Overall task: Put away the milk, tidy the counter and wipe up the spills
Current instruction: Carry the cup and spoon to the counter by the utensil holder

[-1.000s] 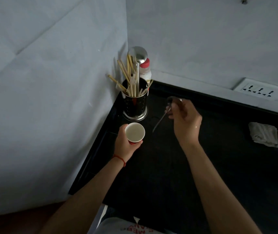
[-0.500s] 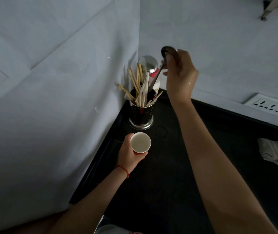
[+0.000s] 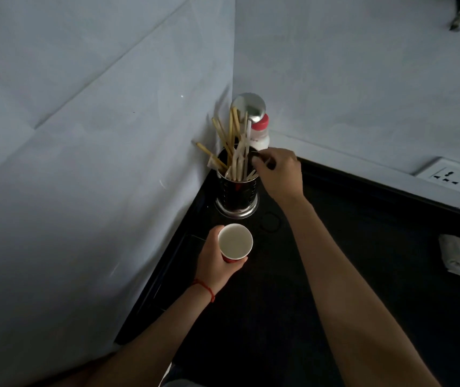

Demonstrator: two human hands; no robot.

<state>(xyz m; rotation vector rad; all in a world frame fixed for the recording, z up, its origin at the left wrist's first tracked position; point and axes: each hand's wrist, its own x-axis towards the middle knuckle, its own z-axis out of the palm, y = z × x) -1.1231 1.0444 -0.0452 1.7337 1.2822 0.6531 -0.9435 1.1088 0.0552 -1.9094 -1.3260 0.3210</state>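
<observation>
I'm watching the right hand (image 3: 277,171) pinching a dark spoon (image 3: 259,157) upright at the utensil holder (image 3: 237,191) rim directly beneath its fingers, while the left hand (image 3: 216,263), nearer me, is gripping the paper cup (image 3: 235,242).

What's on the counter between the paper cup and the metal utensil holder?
Nothing: in the head view only bare black counter separates the paper cup in the left hand from the utensil holder.

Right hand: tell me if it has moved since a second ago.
Yes. The right hand has gone from the counter in front of the utensil holder up to its rim, where its fingers now sit.
</observation>
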